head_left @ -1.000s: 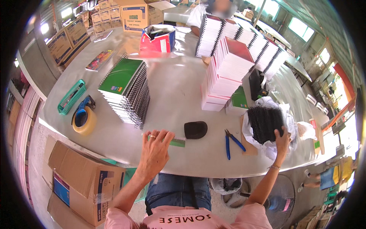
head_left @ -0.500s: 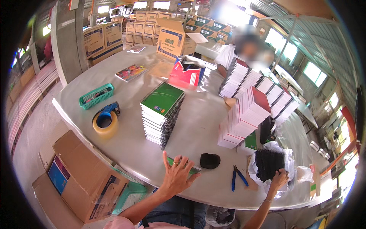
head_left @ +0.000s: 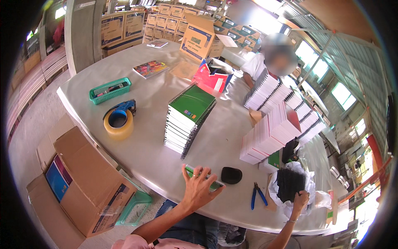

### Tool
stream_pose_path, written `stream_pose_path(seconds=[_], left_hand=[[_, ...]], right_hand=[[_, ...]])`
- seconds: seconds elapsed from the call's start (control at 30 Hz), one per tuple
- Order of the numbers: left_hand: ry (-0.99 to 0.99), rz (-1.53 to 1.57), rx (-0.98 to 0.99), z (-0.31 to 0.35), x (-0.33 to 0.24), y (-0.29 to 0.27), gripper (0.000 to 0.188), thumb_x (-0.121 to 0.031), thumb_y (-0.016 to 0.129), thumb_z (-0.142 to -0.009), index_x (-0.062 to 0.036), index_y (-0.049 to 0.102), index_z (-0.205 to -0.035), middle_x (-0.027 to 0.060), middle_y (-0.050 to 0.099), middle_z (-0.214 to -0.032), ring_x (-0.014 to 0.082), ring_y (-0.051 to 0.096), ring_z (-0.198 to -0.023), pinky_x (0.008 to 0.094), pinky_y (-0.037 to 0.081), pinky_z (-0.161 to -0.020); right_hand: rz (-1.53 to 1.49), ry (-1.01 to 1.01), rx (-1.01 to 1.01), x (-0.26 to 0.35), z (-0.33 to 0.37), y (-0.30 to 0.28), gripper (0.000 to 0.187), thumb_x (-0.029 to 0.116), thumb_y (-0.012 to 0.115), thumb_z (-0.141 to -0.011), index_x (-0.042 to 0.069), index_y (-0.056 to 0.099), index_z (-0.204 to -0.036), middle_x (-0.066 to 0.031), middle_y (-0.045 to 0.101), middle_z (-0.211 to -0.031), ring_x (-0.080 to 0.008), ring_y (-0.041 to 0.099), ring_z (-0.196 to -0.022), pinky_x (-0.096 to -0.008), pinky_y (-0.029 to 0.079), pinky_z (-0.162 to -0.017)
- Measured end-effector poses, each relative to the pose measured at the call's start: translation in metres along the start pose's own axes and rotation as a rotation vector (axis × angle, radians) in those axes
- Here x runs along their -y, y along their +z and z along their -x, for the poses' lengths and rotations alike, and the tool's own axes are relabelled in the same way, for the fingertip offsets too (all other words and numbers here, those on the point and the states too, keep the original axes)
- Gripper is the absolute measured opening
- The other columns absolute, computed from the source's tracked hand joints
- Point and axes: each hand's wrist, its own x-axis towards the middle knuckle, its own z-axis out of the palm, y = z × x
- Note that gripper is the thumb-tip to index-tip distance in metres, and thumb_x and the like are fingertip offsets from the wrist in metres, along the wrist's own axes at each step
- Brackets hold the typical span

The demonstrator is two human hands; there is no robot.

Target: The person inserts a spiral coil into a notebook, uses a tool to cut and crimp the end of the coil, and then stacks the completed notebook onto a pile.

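Note:
My left hand lies with spread fingers over a small green notebook at the table's near edge, largely hidden beneath it. My right hand, fingers curled in, is at the near edge of a bundle of black spiral binding coils in crumpled white plastic. Its fingertips seem to pinch a coil, partly hidden. Between the hands are a black oval object and blue-handled cutting pliers. Beyond my left hand rises a stack of spiral-bound green notebooks.
Left are a tape dispenser and a green basket. Tall stacks of red-edged pads and spiral-bound books stand right, a person behind them. An open carton sits below the table's left edge.
The whole view has shifted, moving the tabletop things sideways in the picture. My left hand stays over the small notebook, and my right hand remains at the coils with its fingers curled.

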Motion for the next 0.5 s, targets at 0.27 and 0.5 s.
stream_pose_path(seconds=[0.27, 0.5], left_hand=[[-0.008, 0.007, -0.027, -0.004, -0.001, -0.005, 0.033, -0.044, 0.075, -0.075, -0.0153, 0.065, -0.087, 0.0021, 0.053, -0.097, 0.0252, 0.049, -0.104, 0.07, 0.018, -0.1], [0.015, -0.013, -0.005, -0.006, -0.002, 0.0, 0.034, -0.046, 0.075, -0.075, -0.0154, 0.065, -0.086, 0.0019, 0.054, -0.098, 0.0265, 0.049, -0.105, 0.0703, 0.019, -0.099]], right_hand=[[0.014, 0.016, -0.056, 0.005, 0.001, 0.001, 0.026, 0.007, 0.076, -0.065, 0.007, 0.063, -0.088, -0.0135, 0.062, -0.089, -0.0341, 0.059, -0.092, -0.047, 0.044, -0.083], [0.1, 0.142, -0.003, 0.022, 0.011, -0.015, 0.021, 0.013, 0.074, -0.071, 0.011, 0.064, -0.089, -0.0099, 0.065, -0.093, -0.0307, 0.061, -0.094, -0.0463, 0.046, -0.083]])
